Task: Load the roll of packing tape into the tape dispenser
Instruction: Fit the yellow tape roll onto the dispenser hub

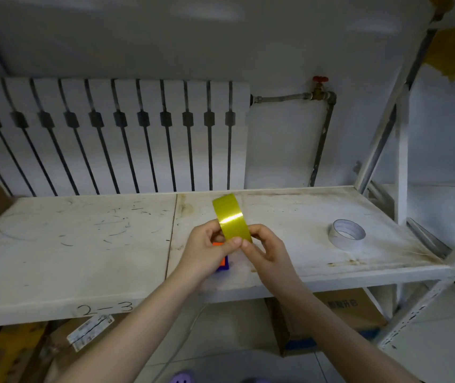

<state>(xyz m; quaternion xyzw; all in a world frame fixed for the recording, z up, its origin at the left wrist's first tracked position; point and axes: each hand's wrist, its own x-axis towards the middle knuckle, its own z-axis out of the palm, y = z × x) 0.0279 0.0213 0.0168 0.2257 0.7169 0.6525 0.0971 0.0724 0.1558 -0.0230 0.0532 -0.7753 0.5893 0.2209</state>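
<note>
Head view only: loading looks barely begun. Left hand [212, 244] and right hand [262, 246] both pinch the glossy yellow roll of packing tape [230, 218], held on edge above the scuffed white shelf board [82, 244], fingertips meeting at the roll's 6 o'clock, probably hunting the free end. Orange-and-blue tape dispenser [222, 262] sits on the board just under the hands, mostly hidden; no roll seen on it. Left to do, by judgement: seat roll, thread tape. A pale spare tape roll [346, 233] lies flat at 3 o'clock, well apart. Open board from 9 o'clock round to 12; front edge close at 6 o'clock; white metal rack upright [402, 167] bounds the right.
</note>
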